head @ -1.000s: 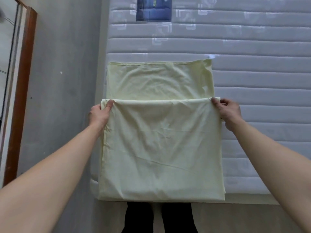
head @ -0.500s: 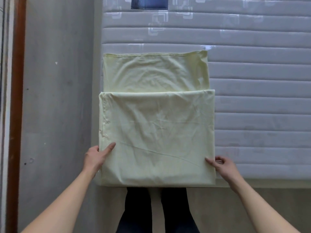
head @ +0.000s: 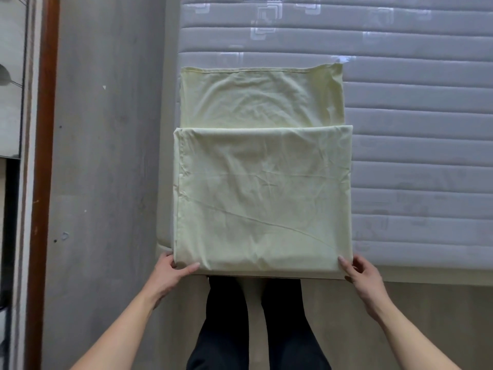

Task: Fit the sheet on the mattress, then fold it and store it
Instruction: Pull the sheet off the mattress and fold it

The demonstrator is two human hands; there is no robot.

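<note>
Head view: both hands have dropped from the fold's top edge to the sheet (head: 262, 198)'s near corners on the mattress (head: 416, 145). Left hand (head: 170, 273) and right hand (head: 360, 273) each pinch a corner, likely for another fold upward.

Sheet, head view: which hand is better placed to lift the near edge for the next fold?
Neither clearly. The left hand grips the near left corner of the sheet and the right hand the near right corner, symmetrically at the mattress edge. Likely a two-handed lift.
</note>
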